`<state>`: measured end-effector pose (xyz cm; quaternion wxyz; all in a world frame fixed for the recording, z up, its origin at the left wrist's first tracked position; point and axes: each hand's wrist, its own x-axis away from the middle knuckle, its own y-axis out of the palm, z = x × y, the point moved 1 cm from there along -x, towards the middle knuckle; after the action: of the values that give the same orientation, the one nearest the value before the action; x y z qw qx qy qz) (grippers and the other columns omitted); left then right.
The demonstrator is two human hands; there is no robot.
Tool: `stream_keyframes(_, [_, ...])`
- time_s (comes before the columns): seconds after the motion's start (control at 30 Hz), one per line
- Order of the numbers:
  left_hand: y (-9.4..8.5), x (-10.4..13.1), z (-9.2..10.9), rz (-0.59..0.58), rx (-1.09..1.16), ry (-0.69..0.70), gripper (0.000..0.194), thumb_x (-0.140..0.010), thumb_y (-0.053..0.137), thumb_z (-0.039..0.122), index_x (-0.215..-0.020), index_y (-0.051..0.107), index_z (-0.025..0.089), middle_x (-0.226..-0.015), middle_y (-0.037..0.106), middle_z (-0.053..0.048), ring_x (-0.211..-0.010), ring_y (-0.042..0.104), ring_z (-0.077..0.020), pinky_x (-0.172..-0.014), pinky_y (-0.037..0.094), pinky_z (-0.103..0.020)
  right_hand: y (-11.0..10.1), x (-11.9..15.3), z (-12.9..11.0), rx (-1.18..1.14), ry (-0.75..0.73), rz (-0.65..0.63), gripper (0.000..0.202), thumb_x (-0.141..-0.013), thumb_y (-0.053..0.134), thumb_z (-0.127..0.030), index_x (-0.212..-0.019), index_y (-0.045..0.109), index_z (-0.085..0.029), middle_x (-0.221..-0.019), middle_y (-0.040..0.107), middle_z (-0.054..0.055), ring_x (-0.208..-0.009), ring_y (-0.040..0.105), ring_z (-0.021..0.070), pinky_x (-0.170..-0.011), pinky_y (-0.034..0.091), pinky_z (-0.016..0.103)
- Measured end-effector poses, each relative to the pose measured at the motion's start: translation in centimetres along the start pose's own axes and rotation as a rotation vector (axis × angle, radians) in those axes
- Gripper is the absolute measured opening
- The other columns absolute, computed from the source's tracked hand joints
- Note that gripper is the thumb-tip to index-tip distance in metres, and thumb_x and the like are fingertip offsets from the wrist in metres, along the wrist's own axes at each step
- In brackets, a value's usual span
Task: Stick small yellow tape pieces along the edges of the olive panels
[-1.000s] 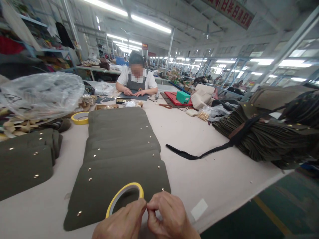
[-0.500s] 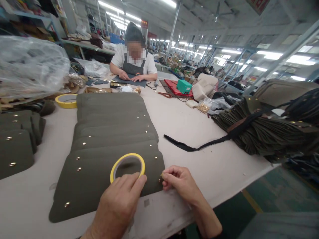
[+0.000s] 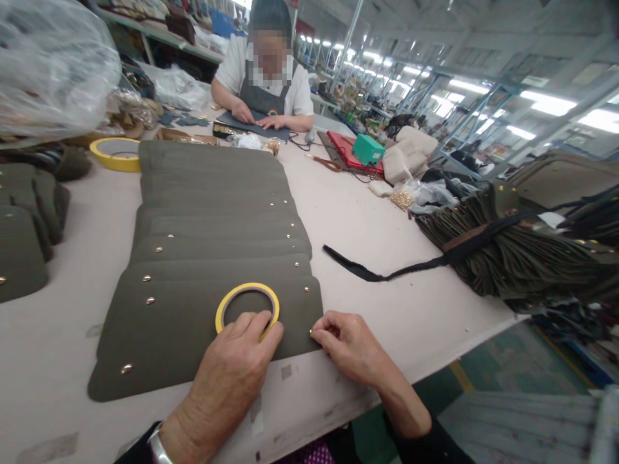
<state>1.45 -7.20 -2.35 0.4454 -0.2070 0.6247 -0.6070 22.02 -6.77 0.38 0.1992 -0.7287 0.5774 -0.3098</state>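
Observation:
Overlapping olive-green panels (image 3: 203,322) with small gold studs lie in a row on the pale table (image 3: 348,219). My left hand (image 3: 239,361) grips a yellow tape roll (image 3: 247,287) by its near side, over the nearest panel. At that panel's right edge, my right hand (image 3: 341,338) has thumb and forefinger pinched at a small gold stud (image 3: 311,332). Its other fingers are curled in.
Across the table a person (image 3: 268,84) works on dark pieces. A second tape roll (image 3: 116,154) sits at the left. On the right are a black strip (image 3: 358,267), a green box (image 3: 368,150) and a bundle of olive pieces (image 3: 503,258).
The view has tilted down, so the far scene appears higher. My right fingers have closed in on the stud at the panel's edge. My left hand still holds the tape roll.

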Motion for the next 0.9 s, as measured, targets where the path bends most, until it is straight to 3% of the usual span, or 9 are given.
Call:
stream_keyframes(0.37, [0.1, 0.2, 0.0, -0.022, 0.034, -0.020, 0.017, -0.083, 0.054, 0.008, -0.093, 0.063, 0.020, -0.098, 0.062, -0.007, -0.086, 0.054, -0.0249, -0.072, 0.050, -0.038, 1.0, -0.6, -0.5, 0.226, -0.050, 0.069, 0.015, -0.080, 0.053, -0.011, -0.074, 0.065, -0.017, -0.069, 0.068, 0.002, -0.065, 0.062, 0.0149, -0.060, 0.042, 0.025])
stream_keyframes(0.57, [-0.3, 0.1, 0.0, -0.032, 0.072, -0.040, 0.016, -0.084, 0.054, 0.009, -0.091, 0.062, 0.019, -0.097, 0.062, -0.006, -0.087, 0.054, -0.0241, -0.075, 0.050, -0.039, -0.1, -0.1, 0.6, 0.034, -0.079, 0.069, 0.019, -0.090, 0.051, -0.019, -0.108, 0.057, -0.018, -0.065, 0.064, -0.003, -0.056, 0.061, 0.0132, -0.056, 0.047, 0.024])
stream_keyframes(0.67, [-0.3, 0.1, 0.0, -0.025, 0.074, -0.039, 0.016, -0.084, 0.053, 0.008, -0.092, 0.062, 0.019, -0.097, 0.062, -0.007, -0.087, 0.054, -0.0240, -0.076, 0.050, -0.039, -0.9, 0.5, 0.5, 0.284, -0.354, 0.133, 0.012, -0.093, 0.049, -0.018, -0.094, 0.061, -0.018, -0.083, 0.067, 0.004, -0.076, 0.064, 0.0161, -0.070, 0.050, 0.027])
stream_keyframes(0.77, [-0.3, 0.1, 0.0, -0.029, 0.069, -0.043, 0.015, -0.084, 0.055, 0.009, -0.093, 0.062, 0.019, -0.097, 0.062, -0.007, -0.088, 0.054, -0.0242, -0.076, 0.051, -0.039, -0.6, 0.7, 0.0, 0.614, -0.588, 0.022, 0.018, -0.094, 0.046, -0.014, -0.090, 0.063, -0.016, -0.084, 0.065, 0.007, -0.081, 0.061, 0.0189, -0.071, 0.048, 0.029])
stream_keyframes(0.83, [-0.3, 0.1, 0.0, -0.030, 0.069, -0.048, 0.016, -0.084, 0.055, 0.009, -0.093, 0.063, 0.019, -0.097, 0.062, -0.007, -0.088, 0.054, -0.0242, -0.076, 0.051, -0.039, 0.0, 0.6, -0.4, 0.772, -0.620, -0.032, 0.021, -0.095, 0.045, -0.013, -0.085, 0.063, -0.016, -0.080, 0.063, 0.007, -0.076, 0.059, 0.0197, -0.067, 0.046, 0.029])
stream_keyframes(0.9, [-0.3, 0.1, -0.1, -0.029, 0.073, -0.048, 0.017, -0.083, 0.055, 0.008, -0.094, 0.063, 0.019, -0.098, 0.063, -0.007, -0.089, 0.054, -0.0243, -0.076, 0.051, -0.039, 0.6, 0.3, -0.8, 0.844, -0.551, -0.040, 0.022, -0.094, 0.045, -0.011, -0.080, 0.062, -0.016, -0.076, 0.063, 0.007, -0.072, 0.059, 0.0199, -0.064, 0.044, 0.029])
